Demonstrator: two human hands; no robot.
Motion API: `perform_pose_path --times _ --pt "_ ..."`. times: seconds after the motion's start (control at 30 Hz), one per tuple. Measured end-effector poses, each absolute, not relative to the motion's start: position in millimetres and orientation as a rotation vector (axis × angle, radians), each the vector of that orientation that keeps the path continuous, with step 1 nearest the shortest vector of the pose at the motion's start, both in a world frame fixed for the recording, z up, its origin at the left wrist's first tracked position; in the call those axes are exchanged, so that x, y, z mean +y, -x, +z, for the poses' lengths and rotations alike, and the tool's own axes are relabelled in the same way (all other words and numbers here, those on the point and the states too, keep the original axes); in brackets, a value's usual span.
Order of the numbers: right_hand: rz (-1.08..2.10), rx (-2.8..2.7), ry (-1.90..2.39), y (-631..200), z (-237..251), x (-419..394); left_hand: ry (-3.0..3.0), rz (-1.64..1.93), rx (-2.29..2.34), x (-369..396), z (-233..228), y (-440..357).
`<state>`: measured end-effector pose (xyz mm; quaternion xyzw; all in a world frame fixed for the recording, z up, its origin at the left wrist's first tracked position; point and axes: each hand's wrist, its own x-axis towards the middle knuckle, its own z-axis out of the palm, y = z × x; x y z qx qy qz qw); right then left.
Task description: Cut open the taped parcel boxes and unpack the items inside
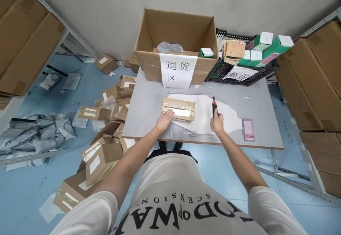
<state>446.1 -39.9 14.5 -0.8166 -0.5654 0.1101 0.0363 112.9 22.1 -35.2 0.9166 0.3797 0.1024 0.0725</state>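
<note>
While the left hand (164,119) lies flat on the near-left corner of the parcel (178,109), the right hand (217,124) grips a knife (214,107) with a red and black handle, its tip pointing away from the body. The left fingers are spread loosely and press down rather than close on anything; the right fingers are wrapped tight round the handle.

The parcel, a flat brown box sealed with clear tape, sits on white paper (205,116) near the middle of the counter (262,110), a little left of the knife and apart from it. The blade end is level with the parcel's far edge, so knife and tape do not yet meet.

To slit the tape well, I judge the blade should run shallow along the seam, drawn in a line that never crosses the left fingers, which now rest close to the taped top. Keeping that hand at the corner, off the seam, would hold the parcel firm without risk. A deep cut could mark whatever lies inside.

Behind the parcel stands a big open carton (177,44) with a paper sign, and to its right a black crate (239,73) of small green boxes. Emptied boxes (106,135) litter the floor at left.
</note>
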Motion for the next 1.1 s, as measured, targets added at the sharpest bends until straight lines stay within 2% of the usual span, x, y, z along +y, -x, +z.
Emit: perform_pose_path --times 0.1,0.23,0.5,0.8,0.97,1.1 --pt "0.408 -1.623 2.63 -418.4 -24.3 -54.2 -2.764 0.295 1.137 22.2 -34.4 -112.5" --pt "0.537 -1.59 2.762 -397.9 -50.4 -60.9 -2.777 0.275 1.124 23.4 -33.9 -111.9" --pt "0.622 -1.533 2.745 -390.1 -65.0 -57.0 -2.788 0.266 1.129 23.3 -33.8 -111.5" --pt "0.477 -1.561 2.684 -393.5 -81.4 -64.0 -2.792 0.226 1.122 24.8 -28.7 -110.9" --pt "0.335 -1.509 2.657 -396.3 -68.6 -53.5 -2.758 0.259 1.16 23.9 -19.9 -114.5" --pt "0.113 -1.628 2.319 -399.0 -24.7 -13.0 -2.734 0.277 1.162 23.2 -14.9 -116.6"
